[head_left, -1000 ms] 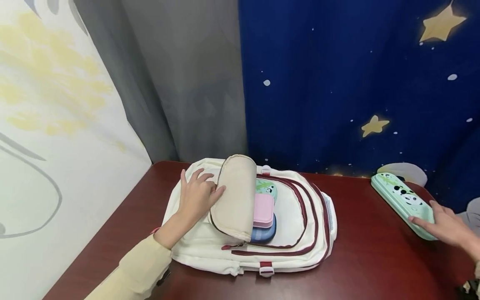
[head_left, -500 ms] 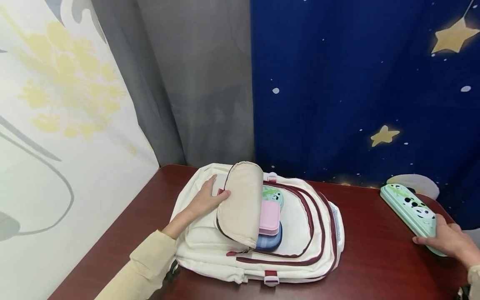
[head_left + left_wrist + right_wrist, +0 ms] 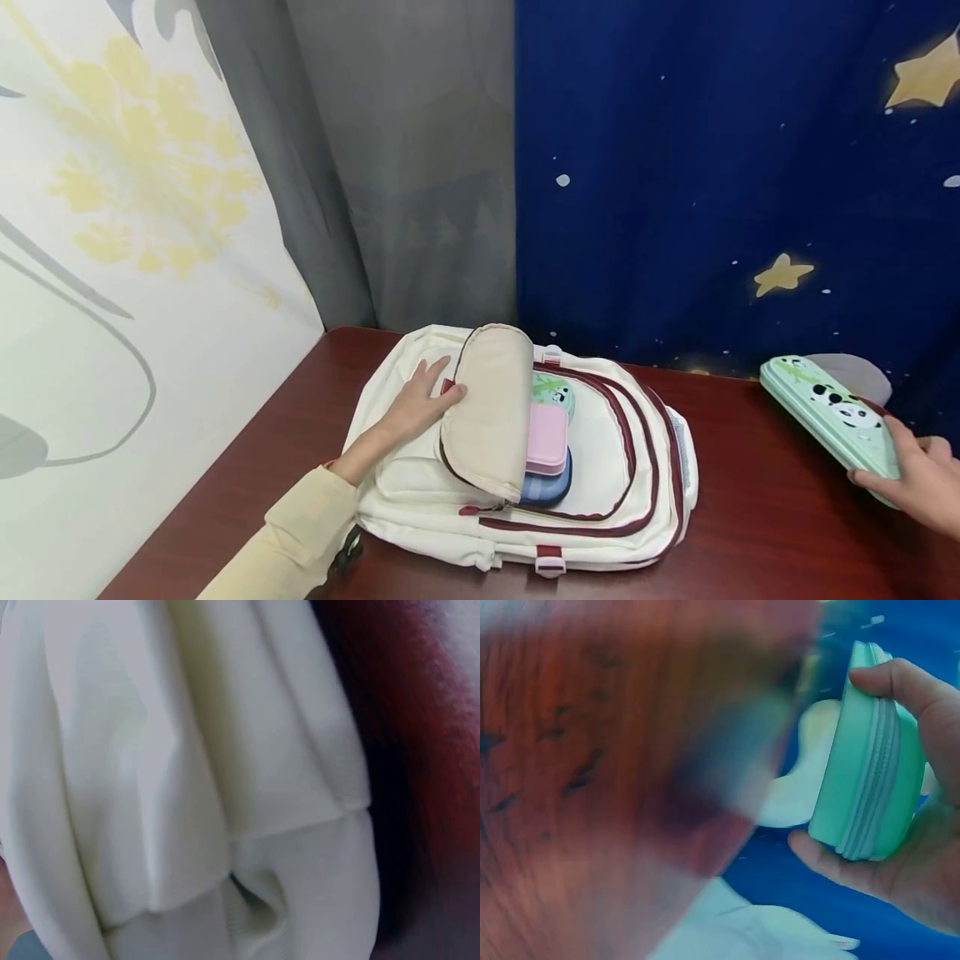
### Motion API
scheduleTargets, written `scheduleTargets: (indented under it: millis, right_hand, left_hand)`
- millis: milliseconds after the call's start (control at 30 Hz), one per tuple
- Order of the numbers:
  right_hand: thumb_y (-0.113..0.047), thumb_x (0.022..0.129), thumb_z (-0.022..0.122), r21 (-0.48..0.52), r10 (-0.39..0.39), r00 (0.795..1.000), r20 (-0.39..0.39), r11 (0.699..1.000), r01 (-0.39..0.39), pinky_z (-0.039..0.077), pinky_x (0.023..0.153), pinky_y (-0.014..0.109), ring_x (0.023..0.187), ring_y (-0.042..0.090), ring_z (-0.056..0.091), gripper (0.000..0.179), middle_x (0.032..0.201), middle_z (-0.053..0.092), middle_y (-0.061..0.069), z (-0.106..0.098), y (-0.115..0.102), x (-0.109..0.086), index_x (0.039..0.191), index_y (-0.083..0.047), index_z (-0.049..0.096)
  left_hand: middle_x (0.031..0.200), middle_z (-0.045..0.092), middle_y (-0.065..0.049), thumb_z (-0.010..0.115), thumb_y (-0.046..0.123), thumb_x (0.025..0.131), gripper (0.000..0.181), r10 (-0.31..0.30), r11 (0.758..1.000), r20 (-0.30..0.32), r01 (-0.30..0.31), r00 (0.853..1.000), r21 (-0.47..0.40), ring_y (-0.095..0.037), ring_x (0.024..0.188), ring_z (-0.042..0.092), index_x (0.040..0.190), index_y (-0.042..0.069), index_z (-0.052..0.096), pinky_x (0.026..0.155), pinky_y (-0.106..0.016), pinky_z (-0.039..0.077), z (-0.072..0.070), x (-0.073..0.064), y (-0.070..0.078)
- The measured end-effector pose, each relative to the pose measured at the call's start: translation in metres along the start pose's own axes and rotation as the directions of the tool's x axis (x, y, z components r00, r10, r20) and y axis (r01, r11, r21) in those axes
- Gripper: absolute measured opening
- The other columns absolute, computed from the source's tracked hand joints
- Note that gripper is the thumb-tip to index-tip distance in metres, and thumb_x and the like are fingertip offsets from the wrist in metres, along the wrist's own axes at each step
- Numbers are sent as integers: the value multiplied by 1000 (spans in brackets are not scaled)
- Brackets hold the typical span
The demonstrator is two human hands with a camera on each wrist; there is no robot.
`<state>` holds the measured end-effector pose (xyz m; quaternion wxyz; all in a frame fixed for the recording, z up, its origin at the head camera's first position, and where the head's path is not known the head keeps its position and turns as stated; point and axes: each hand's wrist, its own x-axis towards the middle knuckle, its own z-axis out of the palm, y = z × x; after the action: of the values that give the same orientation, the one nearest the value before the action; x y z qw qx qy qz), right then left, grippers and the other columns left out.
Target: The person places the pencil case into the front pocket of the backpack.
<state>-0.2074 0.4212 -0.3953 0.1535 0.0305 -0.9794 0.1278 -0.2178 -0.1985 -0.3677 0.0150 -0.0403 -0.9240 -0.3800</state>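
Note:
A mint green pencil case [image 3: 832, 408] with pandas on its lid is gripped at its near end by my right hand [image 3: 926, 483]. The right wrist view shows the case's zipped side [image 3: 874, 772] between thumb and fingers. On the table lies a white backpack [image 3: 600, 467] with dark red zips, its front pocket flap [image 3: 487, 408] folded back. My left hand [image 3: 416, 408] rests there with fingers spread, thumb at the flap's edge. Partly under the flap sit a pink box [image 3: 549, 433], a blue case [image 3: 553, 492] and another green panda case [image 3: 553, 390].
The dark red table [image 3: 742, 517] reaches back to a blue star-patterned curtain [image 3: 660, 208] and a grey one [image 3: 427, 183]. At left stands a white wall [image 3: 187, 350] with yellow flower drawings. In the left wrist view, backpack fabric [image 3: 292, 765] fills most of the frame.
My right hand has lifted the pencil case off the table. My left fingers, earlier bent at the flap's edge, have spread out over the backpack. The head view has shifted slightly.

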Motion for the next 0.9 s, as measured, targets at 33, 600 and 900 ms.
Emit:
scheduleTargets:
  millis: [33,600,900]
  right_hand:
    - [-32,69,78,19,-40,999,-35,999,41,27,69,62,90,57,32,107,101,29,48,-4,-4,0,141,9,11]
    - [-19,53,88,171,-487,868,-95,851,497,27,75,30,97,26,43,102,122,49,13,-28,-134,9,143,-15,38]
    - [-28,63,85,187,-580,811,73,807,560,43,67,36,97,18,47,91,124,48,1,-25,-169,19,142,-20,40]
  left_hand:
    - [150,15,-24,53,50,89,73,2,1000,-5,-2,1000,-1,-36,137,15,147,13,29,104,-55,21,0,0,0]
    - [150,17,-22,54,49,88,72,55,998,-17,-56,998,-36,-33,138,16,146,15,31,102,-56,23,17,-8,7]
    - [150,18,-22,55,49,88,71,80,996,-5,-80,997,-43,-33,138,17,146,15,32,102,-56,23,21,-12,12]
